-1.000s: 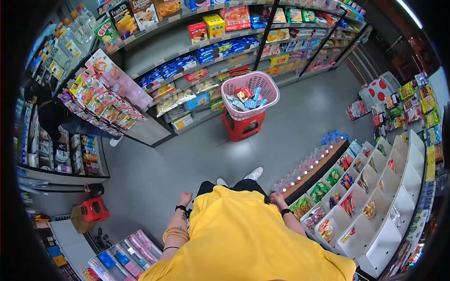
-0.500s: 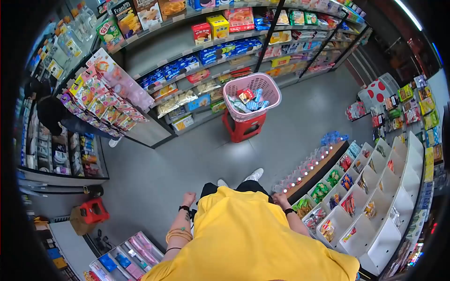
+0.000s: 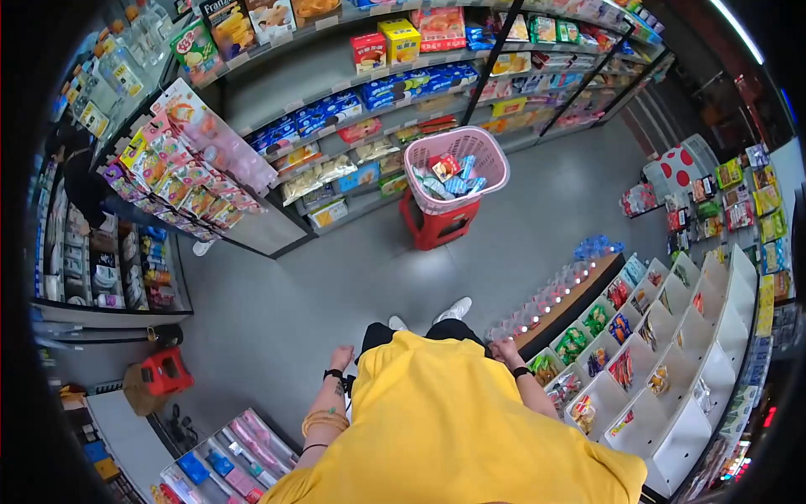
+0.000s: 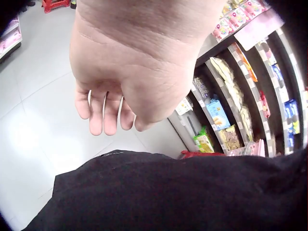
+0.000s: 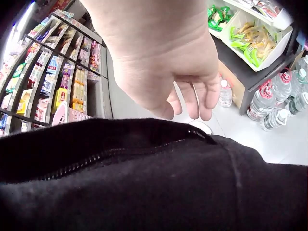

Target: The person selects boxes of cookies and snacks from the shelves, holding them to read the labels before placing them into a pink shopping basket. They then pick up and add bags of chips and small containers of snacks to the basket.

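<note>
My left hand hangs beside the black trousers, its fingers loosely bent with nothing in them. On the other side my right hand hangs next to the trouser pocket, fingers relaxed and holding nothing. In the head view the left hand and the right hand flank the yellow shirt. Ahead, a pink basket with several small packets in it sits on a red stool, out of reach of both hands.
Shelves of boxed snacks stand behind the basket. To the right are white snack bins and a row of water bottles. A hanging-packet rack juts out at left, with a person beyond it. Another red stool stands at left.
The basket and stool sit slightly further right in the head view. Both hands stay low at the sides, and the person at left has shifted a little.
</note>
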A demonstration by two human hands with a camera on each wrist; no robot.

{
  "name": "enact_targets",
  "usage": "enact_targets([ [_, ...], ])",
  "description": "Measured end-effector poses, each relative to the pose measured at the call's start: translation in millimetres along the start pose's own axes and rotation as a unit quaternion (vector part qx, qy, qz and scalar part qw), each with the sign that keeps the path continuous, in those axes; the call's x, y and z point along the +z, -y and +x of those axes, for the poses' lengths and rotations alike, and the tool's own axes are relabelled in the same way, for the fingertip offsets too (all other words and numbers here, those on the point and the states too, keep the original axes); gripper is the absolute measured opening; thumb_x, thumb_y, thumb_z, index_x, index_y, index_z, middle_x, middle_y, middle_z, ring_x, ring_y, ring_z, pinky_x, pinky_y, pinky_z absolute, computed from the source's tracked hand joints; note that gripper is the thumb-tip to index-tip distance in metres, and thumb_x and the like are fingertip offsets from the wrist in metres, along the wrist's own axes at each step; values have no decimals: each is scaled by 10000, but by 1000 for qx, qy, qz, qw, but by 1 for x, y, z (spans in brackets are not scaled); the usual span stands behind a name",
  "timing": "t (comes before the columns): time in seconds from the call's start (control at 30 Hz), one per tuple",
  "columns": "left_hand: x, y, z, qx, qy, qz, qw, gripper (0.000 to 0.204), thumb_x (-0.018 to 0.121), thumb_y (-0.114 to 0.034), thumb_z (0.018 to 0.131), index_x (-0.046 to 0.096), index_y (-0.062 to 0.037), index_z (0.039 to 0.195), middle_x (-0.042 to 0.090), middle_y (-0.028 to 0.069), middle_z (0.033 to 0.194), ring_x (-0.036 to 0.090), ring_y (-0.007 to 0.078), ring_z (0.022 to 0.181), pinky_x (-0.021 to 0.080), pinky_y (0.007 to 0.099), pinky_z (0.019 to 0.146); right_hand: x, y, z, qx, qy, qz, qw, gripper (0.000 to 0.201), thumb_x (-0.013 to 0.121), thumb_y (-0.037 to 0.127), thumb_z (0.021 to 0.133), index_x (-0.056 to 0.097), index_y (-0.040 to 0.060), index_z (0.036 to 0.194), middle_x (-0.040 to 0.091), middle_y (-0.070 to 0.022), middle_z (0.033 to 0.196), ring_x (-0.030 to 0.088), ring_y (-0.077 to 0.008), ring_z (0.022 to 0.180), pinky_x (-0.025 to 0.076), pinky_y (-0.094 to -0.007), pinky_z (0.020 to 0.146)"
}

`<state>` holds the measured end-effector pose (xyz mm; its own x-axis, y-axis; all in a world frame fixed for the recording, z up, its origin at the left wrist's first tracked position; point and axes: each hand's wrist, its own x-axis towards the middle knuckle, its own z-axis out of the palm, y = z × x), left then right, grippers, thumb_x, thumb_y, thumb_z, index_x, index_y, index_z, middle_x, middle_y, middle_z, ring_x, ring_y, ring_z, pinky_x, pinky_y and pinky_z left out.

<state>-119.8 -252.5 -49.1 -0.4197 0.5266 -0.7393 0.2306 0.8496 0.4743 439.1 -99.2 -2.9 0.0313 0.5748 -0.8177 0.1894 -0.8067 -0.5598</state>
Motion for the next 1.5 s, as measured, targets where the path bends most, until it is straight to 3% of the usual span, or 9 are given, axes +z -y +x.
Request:
enact_targets([
  [0.27, -18, -23, -9, 0, -20, -86, 996, 333, 624, -293, 882, 691, 28, 828, 705, 101, 728, 658, 203, 646, 511, 361, 664, -4, 1, 37, 6, 13, 36, 999, 135, 611, 195, 913, 587, 66, 880, 612, -46, 679, 612, -171, 535, 430, -291, 427],
  [0.4, -28, -26, -15, -19, -19, -95, 995, 342, 635, -300, 881, 687, 37, 865, 712, 105, 766, 661, 192, 668, 512, 351, 668, 5, 10, 75, 13, 63, 129, 990, 105, 599, 123, 926, 531, 46, 906, 540, -43, 675, 532, -159, 518, 426, -300, 451],
  [0.53, -19, 50, 35, -20, -41, -100, 994, 372, 649, -326, 885, 671, 38, 957, 722, 115, 862, 666, 190, 730, 509, 336, 670, 27, 46, 83, 9, 42, 52, 998, 104, 601, 151, 916, 566, 54, 906, 568, -25, 690, 553, -146, 530, 436, -270, 476],
  [0.67, -40, 45, 27, -50, -28, -113, 992, 388, 657, -348, 891, 640, 27, 989, 722, 118, 902, 663, 199, 752, 502, 333, 659, 39, 70, 83, -5, 26, 78, 997, 115, 611, 133, 932, 535, 48, 917, 529, -29, 690, 513, -141, 520, 408, -270, 452],
  [0.8, -71, -10, 13, -85, 0, -87, 993, 359, 648, -343, 907, 628, 9, 972, 707, 96, 840, 655, 191, 725, 503, 331, 656, 28, 80, 80, 33, 28, 34, 998, 105, 609, 125, 921, 553, 38, 905, 559, -28, 695, 554, -147, 538, 420, -284, 439],
  [1.07, -61, -101, 45, -71, -30, -137, 988, 260, 608, -270, 919, 646, -18, 973, 665, 49, 784, 620, 133, 671, 486, 290, 609, -2, 72, 125, 36, -13, -88, 995, 101, 626, 109, 875, 610, 48, 796, 595, -55, 681, 587, -172, 557, 451, -332, 450],
  [1.2, -57, -167, 48, -43, -63, -127, 989, 250, 605, -259, 931, 657, -16, 959, 667, 38, 759, 619, 119, 651, 473, 278, 589, -28, 124, 202, 62, 60, -99, 991, 208, 614, 260, 891, 658, 57, 907, 654, -51, 725, 642, -177, 600, 494, -326, 512],
  [1.33, -46, -212, 44, -57, -103, -170, 978, 280, 613, -274, 937, 668, -2, 905, 676, 38, 751, 610, 122, 666, 479, 289, 628, -27, 281, 237, -125, 83, -65, 987, 163, 617, 173, 898, 668, 19, 882, 645, -60, 679, 620, -143, 607, 497, -306, 534],
  [1.5, -8, -222, 36, -71, -123, -204, 969, 288, 615, -287, 944, 656, -2, 919, 668, 34, 742, 601, 131, 665, 473, 301, 629, -4, 468, 270, -327, 68, -187, 924, 148, 614, 150, 918, 644, 23, 989, 629, -16, 742, 582, -99, 641, 458, -255, 575],
])
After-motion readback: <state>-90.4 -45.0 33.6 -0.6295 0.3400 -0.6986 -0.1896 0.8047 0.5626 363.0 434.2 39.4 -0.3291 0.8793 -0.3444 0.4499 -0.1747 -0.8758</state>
